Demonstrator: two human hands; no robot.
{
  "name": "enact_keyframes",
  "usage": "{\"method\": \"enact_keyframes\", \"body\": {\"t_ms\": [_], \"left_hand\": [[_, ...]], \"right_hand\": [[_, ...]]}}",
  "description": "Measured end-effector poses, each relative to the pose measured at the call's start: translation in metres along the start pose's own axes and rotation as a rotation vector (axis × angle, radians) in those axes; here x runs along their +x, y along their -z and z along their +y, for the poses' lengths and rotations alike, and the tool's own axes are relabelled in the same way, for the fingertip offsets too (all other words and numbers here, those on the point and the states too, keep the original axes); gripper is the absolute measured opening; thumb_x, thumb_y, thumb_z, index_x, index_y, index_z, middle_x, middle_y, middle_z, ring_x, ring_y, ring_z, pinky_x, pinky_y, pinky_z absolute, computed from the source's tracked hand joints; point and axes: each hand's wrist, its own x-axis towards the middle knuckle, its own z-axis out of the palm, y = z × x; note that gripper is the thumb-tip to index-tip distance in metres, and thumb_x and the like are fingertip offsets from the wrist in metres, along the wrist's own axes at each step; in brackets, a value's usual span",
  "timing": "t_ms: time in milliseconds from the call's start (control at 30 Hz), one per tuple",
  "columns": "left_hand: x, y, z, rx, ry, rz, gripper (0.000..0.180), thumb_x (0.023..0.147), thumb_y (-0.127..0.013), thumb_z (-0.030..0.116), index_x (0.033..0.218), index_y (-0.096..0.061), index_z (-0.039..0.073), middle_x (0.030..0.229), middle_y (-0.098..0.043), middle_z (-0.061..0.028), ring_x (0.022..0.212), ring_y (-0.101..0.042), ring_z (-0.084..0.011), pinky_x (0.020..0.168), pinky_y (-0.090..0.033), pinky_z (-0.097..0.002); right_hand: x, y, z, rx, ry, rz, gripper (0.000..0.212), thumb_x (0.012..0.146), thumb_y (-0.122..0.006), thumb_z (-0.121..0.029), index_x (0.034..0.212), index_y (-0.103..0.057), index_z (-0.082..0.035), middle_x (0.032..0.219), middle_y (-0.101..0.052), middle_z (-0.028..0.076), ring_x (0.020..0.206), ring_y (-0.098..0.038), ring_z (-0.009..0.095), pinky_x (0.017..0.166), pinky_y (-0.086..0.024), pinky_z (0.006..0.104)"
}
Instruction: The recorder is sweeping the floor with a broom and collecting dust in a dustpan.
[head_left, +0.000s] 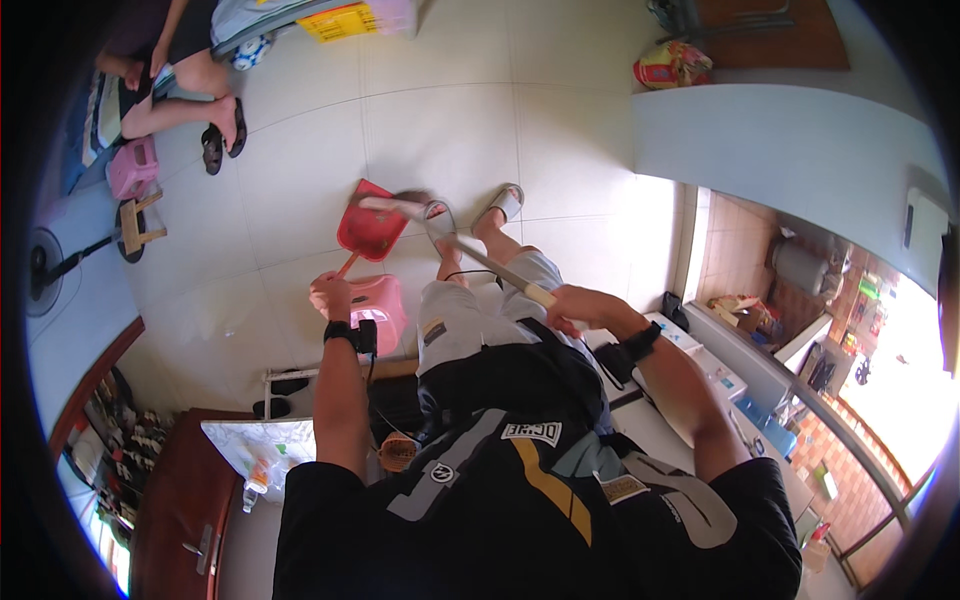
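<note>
Gripping dustpan handle (347, 266) in left hand (330, 296), broom handle (480, 257) in right hand (568, 307), bristles blurred

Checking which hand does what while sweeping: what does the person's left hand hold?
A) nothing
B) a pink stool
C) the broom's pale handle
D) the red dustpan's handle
D: the left hand grips the handle of the red dustpan, while the right hand holds the broom.

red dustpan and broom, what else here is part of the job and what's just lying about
In use:
- red plastic dustpan on the tiled floor, its handle in the left hand
- long pale-handled broom, held by the right hand, its head at the dustpan

Lying about:
- pink plastic stool beside the left hand
- small pink stool
- floor fan
- pair of dark sandals
</note>
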Motion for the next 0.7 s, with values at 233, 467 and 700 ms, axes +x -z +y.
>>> {"method": "enact_keyframes", "body": {"t_ms": [233, 467, 700], "left_hand": [[0.009, 0.017, -0.012, -0.249, 0.033, -0.168, 0.022, 0.084, -0.061, 0.012, 0.097, -0.078, 0.006, 0.084, -0.075, -0.0153, 0.064, -0.073, -0.0272, 0.066, -0.06, -0.0342], [-0.004, 0.009, 0.051, -0.277, -0.063, -0.21, 0.025, 0.089, -0.058, 0.013, 0.104, -0.076, 0.003, 0.089, -0.075, -0.0166, 0.062, -0.073, -0.0257, 0.059, -0.059, -0.0325], [-0.031, -0.028, 0.15, -0.159, -0.34, -0.306, 0.025, 0.09, -0.056, 0.01, 0.103, -0.075, 0.002, 0.083, -0.074, -0.0163, 0.06, -0.072, -0.025, 0.058, -0.058, -0.0337]], "right_hand": [[-0.052, -0.015, -0.011, 0.475, -0.028, 0.067, 0.012, 0.085, -0.065, -0.005, 0.085, -0.054, -0.002, 0.061, -0.049, -0.001, 0.043, -0.047, 0.007, 0.038, -0.041, 0.0236], [-0.093, -0.004, 0.062, 0.396, -0.034, 0.482, 0.014, 0.084, -0.068, -0.01, 0.087, -0.057, -0.001, 0.066, -0.054, 0.002, 0.049, -0.052, 0.01, 0.04, -0.043, 0.0276], [-0.102, 0.025, 0.156, 0.626, 0.001, 0.741, 0.017, 0.086, -0.068, -0.012, 0.088, -0.058, 0.002, 0.067, -0.055, 0.005, 0.051, -0.053, 0.014, 0.042, -0.042, 0.0295]]}}
